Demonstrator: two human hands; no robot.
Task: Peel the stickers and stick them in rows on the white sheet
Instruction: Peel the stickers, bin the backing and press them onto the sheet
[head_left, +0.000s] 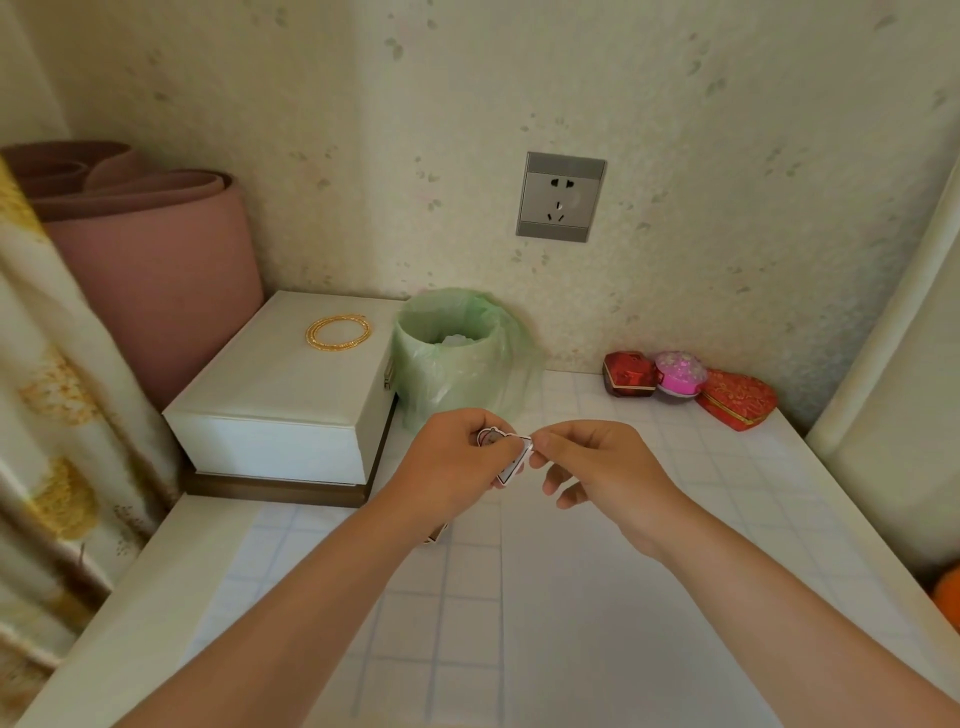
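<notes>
My left hand (447, 470) grips a small bunch of cut-out stickers (506, 457) above the table. My right hand (597, 465) pinches the right edge of the top sticker with thumb and forefinger. The two hands nearly touch. The white sheet (597, 597) lies flat on the gridded tabletop below and to the right of my hands. Another sticker (435, 535) peeks out on the table under my left wrist, mostly hidden.
A small bin with a green bag (457, 353) stands just behind my hands. A white box (291, 395) with a gold necklace (337, 330) sits at the left. Red and pink gift boxes (685, 387) rest by the wall at the right. An orange object (948, 597) shows at the right edge.
</notes>
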